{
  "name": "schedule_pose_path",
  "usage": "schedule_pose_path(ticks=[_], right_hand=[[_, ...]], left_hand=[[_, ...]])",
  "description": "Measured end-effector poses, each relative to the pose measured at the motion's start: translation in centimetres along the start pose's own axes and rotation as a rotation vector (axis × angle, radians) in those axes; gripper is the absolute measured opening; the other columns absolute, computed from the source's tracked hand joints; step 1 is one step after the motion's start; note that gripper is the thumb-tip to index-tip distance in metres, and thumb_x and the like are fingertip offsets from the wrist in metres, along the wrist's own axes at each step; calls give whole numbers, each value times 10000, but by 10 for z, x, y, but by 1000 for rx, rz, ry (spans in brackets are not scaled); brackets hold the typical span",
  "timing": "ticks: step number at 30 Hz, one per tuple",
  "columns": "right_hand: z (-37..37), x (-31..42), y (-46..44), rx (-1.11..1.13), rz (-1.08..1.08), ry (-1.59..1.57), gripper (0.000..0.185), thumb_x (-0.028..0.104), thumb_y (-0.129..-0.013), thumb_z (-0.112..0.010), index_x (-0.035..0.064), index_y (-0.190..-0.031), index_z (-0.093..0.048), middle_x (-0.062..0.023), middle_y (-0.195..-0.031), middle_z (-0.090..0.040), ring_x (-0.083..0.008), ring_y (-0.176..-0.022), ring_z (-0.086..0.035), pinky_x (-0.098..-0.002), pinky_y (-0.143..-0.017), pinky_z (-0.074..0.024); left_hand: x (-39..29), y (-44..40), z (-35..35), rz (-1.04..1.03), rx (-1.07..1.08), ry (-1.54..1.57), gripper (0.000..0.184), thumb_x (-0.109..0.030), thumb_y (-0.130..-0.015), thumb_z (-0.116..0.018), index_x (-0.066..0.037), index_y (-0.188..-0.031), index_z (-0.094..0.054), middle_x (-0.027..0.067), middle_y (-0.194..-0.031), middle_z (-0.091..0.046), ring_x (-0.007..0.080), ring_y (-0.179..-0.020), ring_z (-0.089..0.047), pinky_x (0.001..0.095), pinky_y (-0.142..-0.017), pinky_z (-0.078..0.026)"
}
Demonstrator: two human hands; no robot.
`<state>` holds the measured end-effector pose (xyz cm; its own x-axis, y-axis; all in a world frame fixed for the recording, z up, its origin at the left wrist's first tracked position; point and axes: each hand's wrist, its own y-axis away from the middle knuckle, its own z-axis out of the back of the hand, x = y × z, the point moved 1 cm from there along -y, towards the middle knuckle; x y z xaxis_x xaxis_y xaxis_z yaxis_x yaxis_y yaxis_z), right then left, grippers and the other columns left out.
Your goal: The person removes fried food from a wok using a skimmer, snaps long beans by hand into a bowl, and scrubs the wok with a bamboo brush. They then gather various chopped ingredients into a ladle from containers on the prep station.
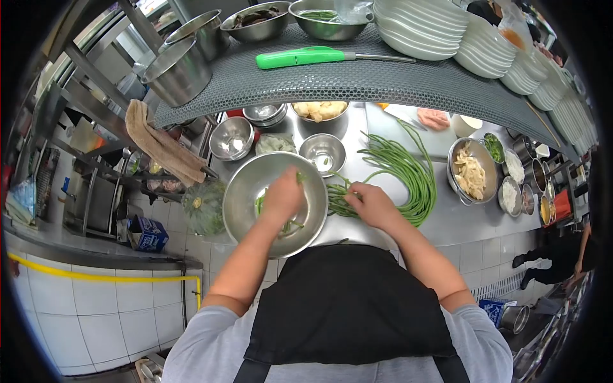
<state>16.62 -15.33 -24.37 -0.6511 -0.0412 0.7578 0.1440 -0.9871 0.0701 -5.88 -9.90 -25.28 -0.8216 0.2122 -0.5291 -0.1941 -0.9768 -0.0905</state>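
Observation:
My left hand (pixel 283 199) is closed over the large steel bowl (pixel 237 220), with a bit of green bean showing at its fingertips. Cut pieces of long bean (pixel 260 203) lie in the bottom of that bowl. Just right of the rim, my right hand (pixel 372 204) is closed on the ends of some long green beans (pixel 338 198). A big coiled bundle of long beans (pixel 418 185) spreads over the steel counter on the right of this hand. Behind the large bowl stands a small steel bowl (pixel 323 154) with a few green scraps inside.
A green-handled lighter (pixel 300 57), steel bowls and stacked white plates (pixel 418 32) sit on the shelf above. A green pumpkin (pixel 203 207) is left of the bowl. To the right are a strainer bowl of pale pieces (pixel 471 175) and small bowls. Another person (pixel 555 258) stands far right.

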Motion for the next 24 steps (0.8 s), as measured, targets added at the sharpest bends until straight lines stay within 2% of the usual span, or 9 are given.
schedule_pose_path(ticks=[3,5,7,10,11,14,19,22,24], right_hand=[[4,-23,7,175,37,80,190,194,-837,-637,22,-918,-626,-188,-790,-630,-352,-747,-612,-423,-683,-468],[-4,-35,16,261,80,107,180,187,-836,-632,27,-918,-623,-190,-781,-633,-367,-740,-610,-439,-675,-466],[-13,-42,27,477,211,60,189,164,-824,-636,40,-966,-641,-181,-843,-645,-358,-814,-622,-432,-727,-477],[-34,-53,30,564,230,156,249,148,-808,-649,64,-1043,-642,-163,-947,-651,-351,-903,-621,-429,-789,-486],[-42,-58,31,546,234,182,323,146,-791,-667,76,-1103,-619,-154,-1030,-646,-354,-952,-613,-435,-832,-488],[-62,-65,30,601,309,209,376,153,-791,-673,85,-1154,-599,-165,-1029,-645,-361,-954,-612,-437,-843,-489],[-90,-96,29,517,398,396,185,136,-777,-628,52,-936,-583,-156,-897,-640,-347,-857,-641,-446,-738,-515],[-67,-71,27,510,227,451,165,127,-780,-614,61,-929,-587,-148,-863,-641,-339,-845,-644,-451,-733,-510],[-51,-51,24,466,292,341,152,126,-793,-605,68,-933,-588,-141,-866,-651,-339,-828,-641,-453,-731,-505]], left_hand=[[25,3,9,133,175,-147,388,-137,-831,-567,-3,-1190,-504,264,-1074,-600,419,-993,-584,482,-880,-461],[23,12,13,-178,-126,-320,508,-156,-816,-622,-28,-1285,-473,229,-1109,-598,378,-1054,-573,443,-915,-454],[15,19,13,-176,-118,-213,503,-166,-815,-635,-30,-1275,-486,214,-1115,-596,367,-1064,-570,429,-920,-450],[-2,32,18,-162,-93,-13,451,-167,-820,-649,-18,-1227,-524,185,-1100,-599,331,-1026,-584,406,-890,-458],[-7,36,19,-158,-68,86,406,-157,-827,-650,-4,-1189,-547,171,-1080,-605,307,-979,-602,398,-855,-470],[-20,52,23,-90,-20,234,318,-133,-837,-637,0,-1122,-590,168,-1035,-614,280,-922,-616,380,-848,-466],[-10,74,21,-71,-88,267,247,-107,-851,-626,-2,-1075,-620,156,-980,-637,262,-846,-626,355,-795,-483],[15,81,38,47,-230,318,228,-112,-860,-629,-3,-1061,-634,131,-959,-653,221,-793,-618,327,-741,-491],[36,85,58,151,-309,333,226,-109,-866,-630,-5,-1067,-637,115,-955,-661,186,-767,-612,305,-725,-492]])
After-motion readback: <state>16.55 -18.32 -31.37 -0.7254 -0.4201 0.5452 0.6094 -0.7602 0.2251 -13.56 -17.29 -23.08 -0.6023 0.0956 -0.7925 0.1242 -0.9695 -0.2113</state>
